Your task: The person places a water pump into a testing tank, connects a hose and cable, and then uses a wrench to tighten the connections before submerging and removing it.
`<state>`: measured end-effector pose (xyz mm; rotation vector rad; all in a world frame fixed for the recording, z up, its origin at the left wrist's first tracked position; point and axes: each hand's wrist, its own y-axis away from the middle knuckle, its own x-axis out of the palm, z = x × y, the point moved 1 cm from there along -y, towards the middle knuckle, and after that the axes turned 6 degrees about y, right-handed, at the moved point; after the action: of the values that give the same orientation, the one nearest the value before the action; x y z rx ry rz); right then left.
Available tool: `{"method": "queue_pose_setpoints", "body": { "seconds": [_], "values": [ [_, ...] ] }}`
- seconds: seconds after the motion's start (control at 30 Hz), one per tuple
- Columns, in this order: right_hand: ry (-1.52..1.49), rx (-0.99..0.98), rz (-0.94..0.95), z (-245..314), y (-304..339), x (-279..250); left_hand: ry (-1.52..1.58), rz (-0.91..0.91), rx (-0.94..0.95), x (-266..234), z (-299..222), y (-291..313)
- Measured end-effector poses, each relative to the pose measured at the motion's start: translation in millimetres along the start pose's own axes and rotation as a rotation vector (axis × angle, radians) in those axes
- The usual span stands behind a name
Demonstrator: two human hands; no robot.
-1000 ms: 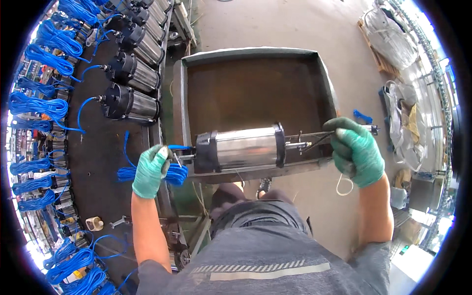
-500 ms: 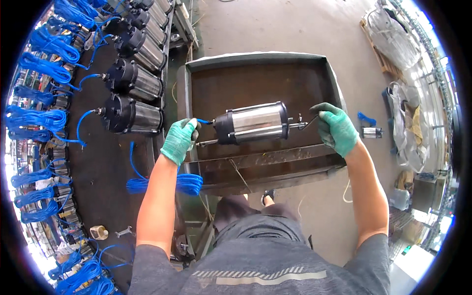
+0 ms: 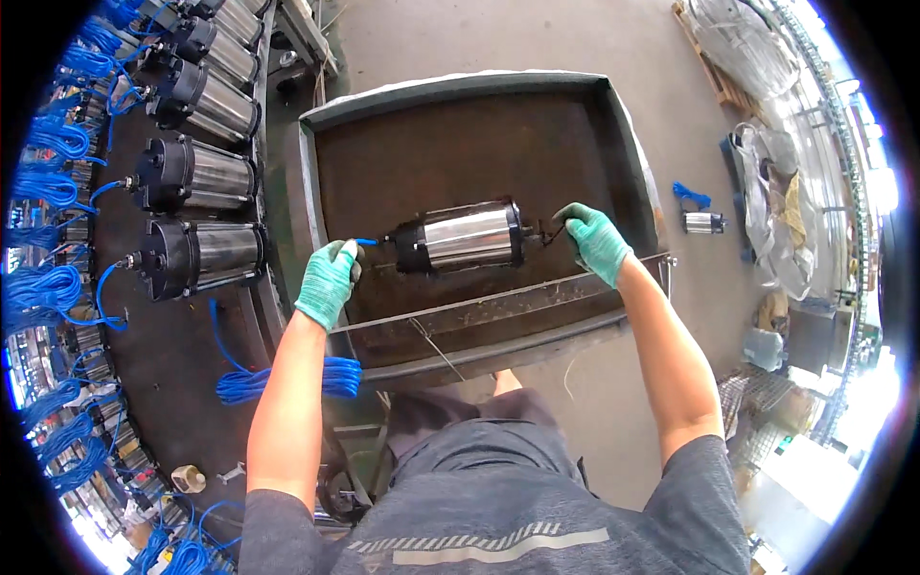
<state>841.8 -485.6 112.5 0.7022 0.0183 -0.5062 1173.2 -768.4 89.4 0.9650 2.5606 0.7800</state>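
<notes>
A steel-and-black cylindrical pump (image 3: 470, 238) lies level between my hands, within the walls of a shallow metal tank (image 3: 305, 172). My left hand (image 3: 330, 284), in a green glove, is closed on the blue cable (image 3: 367, 241) at the pump's left end. My right hand (image 3: 596, 243), also gloved, grips a thin dark bent rod (image 3: 553, 237) that runs to the fitting on the pump's right end. The tank's inside is dark brown; whether the pump touches its floor or liquid, I cannot tell.
Left of the tank, several similar pumps (image 3: 206, 259) lie in a row on a dark bench, with blue cable coils (image 3: 287, 380) beside them. A metal bar (image 3: 479, 307) crosses the tank's near side. A small pump (image 3: 704, 222) lies on the floor at right.
Both hands have carried the pump lower, and rightward and nearer to me relative to the tank. A metal rod beneath the cable no longer shows. The whole view has shifted.
</notes>
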Motion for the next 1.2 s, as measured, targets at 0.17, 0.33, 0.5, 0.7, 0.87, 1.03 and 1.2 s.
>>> {"method": "queue_pose_setpoints", "body": {
  "seconds": [0.17,0.33,0.5,0.7,0.87,1.03,1.2],
  "values": [
    [0.669,-0.192,-0.208,-31.5,-20.8,-2.3,-0.178,-0.099,0.150,14.2,28.1,-7.7],
    [1.014,-0.140,-0.291,-43.2,-17.8,-0.1,-0.553,-0.234,0.354,23.1,42.3,-8.3],
    [1.025,-0.034,-0.434,-40.8,-15.7,12.2,-0.830,-0.305,0.345,22.5,33.7,3.8],
    [0.999,-0.025,-0.507,-39.5,-19.3,12.5,-0.946,-0.383,0.247,42.8,39.6,25.5],
    [0.963,-0.053,-0.537,-40.9,-19.7,12.1,-0.991,-0.462,0.255,57.0,44.5,23.5],
    [0.949,-0.068,-0.547,-41.9,-18.8,10.7,-1.031,-0.467,0.181,58.3,41.9,17.7],
    [0.923,-0.065,-0.540,-41.9,-18.5,9.8,-1.063,-0.494,0.128,60.2,41.3,18.1]
  ]
}}
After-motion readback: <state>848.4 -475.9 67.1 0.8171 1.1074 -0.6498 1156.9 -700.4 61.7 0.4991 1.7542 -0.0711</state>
